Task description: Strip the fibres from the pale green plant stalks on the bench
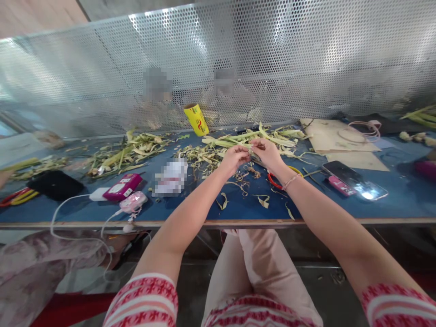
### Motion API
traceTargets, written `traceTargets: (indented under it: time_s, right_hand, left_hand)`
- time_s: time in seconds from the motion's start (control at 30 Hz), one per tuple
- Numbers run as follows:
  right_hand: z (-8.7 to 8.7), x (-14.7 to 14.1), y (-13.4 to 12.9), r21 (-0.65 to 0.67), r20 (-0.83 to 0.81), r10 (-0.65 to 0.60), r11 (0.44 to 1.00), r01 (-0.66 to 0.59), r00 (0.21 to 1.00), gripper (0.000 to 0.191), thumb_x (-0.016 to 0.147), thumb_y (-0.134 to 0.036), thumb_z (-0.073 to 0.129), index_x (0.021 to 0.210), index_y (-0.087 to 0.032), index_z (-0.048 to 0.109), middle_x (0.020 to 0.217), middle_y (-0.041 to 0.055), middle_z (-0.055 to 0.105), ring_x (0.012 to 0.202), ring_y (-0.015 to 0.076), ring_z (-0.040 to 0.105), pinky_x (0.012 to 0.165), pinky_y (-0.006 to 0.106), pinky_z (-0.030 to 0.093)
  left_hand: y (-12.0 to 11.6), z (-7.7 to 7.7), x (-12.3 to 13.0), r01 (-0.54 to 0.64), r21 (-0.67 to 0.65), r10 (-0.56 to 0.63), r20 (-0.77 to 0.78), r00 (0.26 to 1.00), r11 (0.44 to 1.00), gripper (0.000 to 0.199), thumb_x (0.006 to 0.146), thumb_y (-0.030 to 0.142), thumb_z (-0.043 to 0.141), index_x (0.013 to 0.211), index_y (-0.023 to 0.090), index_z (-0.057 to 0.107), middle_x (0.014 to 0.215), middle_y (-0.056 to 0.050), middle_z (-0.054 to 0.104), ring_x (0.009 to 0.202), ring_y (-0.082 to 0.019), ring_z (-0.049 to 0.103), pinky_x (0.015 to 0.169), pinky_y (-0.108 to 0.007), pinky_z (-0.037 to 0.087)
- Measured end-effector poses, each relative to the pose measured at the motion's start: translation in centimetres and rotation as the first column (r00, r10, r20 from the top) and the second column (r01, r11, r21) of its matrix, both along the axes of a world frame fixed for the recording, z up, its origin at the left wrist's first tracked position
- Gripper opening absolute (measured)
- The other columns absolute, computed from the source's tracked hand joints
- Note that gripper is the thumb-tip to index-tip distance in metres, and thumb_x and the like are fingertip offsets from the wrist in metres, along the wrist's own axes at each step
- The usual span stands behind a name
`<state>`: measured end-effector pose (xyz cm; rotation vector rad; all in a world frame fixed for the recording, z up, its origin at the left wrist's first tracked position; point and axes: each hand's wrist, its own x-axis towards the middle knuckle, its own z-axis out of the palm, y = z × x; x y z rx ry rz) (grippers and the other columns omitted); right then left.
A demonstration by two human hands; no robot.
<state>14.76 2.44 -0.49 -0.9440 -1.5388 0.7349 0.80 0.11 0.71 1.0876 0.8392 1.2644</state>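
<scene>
My left hand (236,159) and my right hand (266,152) meet over the table, fingertips pinched closed around a small pale green plant piece (250,151). Most of that piece is hidden by the fingers. Just behind the hands lies a heap of pale green stalks and leaves (225,141). Dry peelings and root-like scraps (240,181) are scattered below the hands. Under my right wrist, a pair of red and yellow handles (275,180), seemingly scissors, shows in part.
Left on the blue table (204,206) are a second plant heap (132,152), a magenta box (122,187), cabled chargers and a black pouch (56,185). A yellow tube (196,120) stands by the perforated metal screen (289,59). Cardboard (335,134) and a phone (354,179) lie right.
</scene>
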Motion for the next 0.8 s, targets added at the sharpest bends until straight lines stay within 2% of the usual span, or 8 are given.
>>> traceTargets:
  time_s: [0.4,0.8]
  right_hand:
    - [0.45,-0.21,-0.45,-0.033,-0.037,0.004,0.999,-0.005,0.999,0.019,0.071,-0.021,0.063,0.089,-0.016,0.069,0.085,0.0041,0.066,0.076,0.0158,0.063,0.079,0.035,0.052]
    - [0.07,0.17,-0.09,-0.012,-0.033,0.013,1.000,-0.013,0.999,0.017,0.071,-0.026,0.065,0.085,-0.017,0.070,0.087,0.0052,0.069,0.079,0.0176,0.065,0.082,0.036,0.051]
  left_hand:
    - [-0.09,-0.02,0.16,-0.008,0.044,0.009,-0.030,1.000,0.999,0.010,0.071,0.004,0.062,0.070,0.011,0.056,0.062,0.001,0.060,0.059,-0.007,0.058,0.073,-0.028,0.049]
    - [0.09,-0.28,0.15,0.003,0.084,0.001,-0.051,0.999,0.996,0.013,0.069,0.011,0.070,0.072,0.012,0.057,0.061,0.002,0.060,0.061,-0.008,0.059,0.073,-0.027,0.050]
